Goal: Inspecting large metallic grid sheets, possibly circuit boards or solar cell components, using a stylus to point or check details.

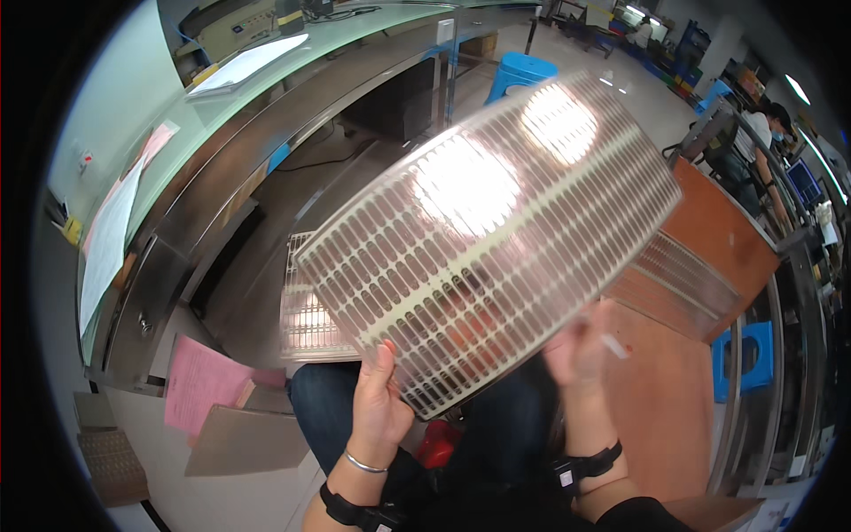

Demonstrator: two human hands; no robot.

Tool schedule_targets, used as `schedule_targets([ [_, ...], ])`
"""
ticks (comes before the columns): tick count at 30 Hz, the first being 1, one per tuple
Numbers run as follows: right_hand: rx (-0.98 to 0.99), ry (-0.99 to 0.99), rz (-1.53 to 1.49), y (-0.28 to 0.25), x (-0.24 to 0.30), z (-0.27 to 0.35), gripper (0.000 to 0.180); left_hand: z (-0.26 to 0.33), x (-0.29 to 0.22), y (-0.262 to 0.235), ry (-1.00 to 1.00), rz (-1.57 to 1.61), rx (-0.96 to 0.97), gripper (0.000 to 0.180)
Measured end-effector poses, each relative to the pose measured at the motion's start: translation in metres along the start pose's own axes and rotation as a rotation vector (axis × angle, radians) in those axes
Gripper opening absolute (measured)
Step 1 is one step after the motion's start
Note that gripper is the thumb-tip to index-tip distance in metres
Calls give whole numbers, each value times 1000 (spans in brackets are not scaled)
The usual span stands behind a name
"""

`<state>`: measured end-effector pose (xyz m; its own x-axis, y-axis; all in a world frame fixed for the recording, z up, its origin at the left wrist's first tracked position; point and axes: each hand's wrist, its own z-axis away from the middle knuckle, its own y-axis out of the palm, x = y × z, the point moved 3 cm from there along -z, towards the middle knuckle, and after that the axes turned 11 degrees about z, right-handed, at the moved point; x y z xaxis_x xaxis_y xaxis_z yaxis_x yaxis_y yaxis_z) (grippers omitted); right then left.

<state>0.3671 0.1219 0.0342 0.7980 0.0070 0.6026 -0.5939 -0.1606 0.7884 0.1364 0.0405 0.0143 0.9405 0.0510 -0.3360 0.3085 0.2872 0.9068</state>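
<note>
A large, clear, glossy sheet [461,297] with a pale grid and rows of long rounded shapes is held up tilted before me, partly smeared by motion. Bright light reflects off its upper part. My left hand [381,403] is closed on its near left corner, with the thumb on the face towards me. By the lower right edge is my right hand [576,346], blurred, so I cannot tell its finger position or whether it touches the sheet. A small whitish piece [615,346] shows beside it. Behind the sheet, at left, another patterned sheet [310,321] rests near my knee.
A brown-topped table [660,408] stands at right, bearing another patterned sheet [687,266]. Blue stools [743,362] stand beyond it and behind. A glass-topped desk [355,40] curves along the left. Pink paper [199,383] and cardboard [248,441] lie low left. Another person [753,155] sits far right.
</note>
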Motion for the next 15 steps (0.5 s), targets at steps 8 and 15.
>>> schedule_targets([
  [8,-111,-259,367,-107,110,-16,41,-5,-76,-41,166,-310,-144,25],
  [15,-321,-140,788,-51,80,-10,37,-8,-122,-85,441,-612,-306,18],
])
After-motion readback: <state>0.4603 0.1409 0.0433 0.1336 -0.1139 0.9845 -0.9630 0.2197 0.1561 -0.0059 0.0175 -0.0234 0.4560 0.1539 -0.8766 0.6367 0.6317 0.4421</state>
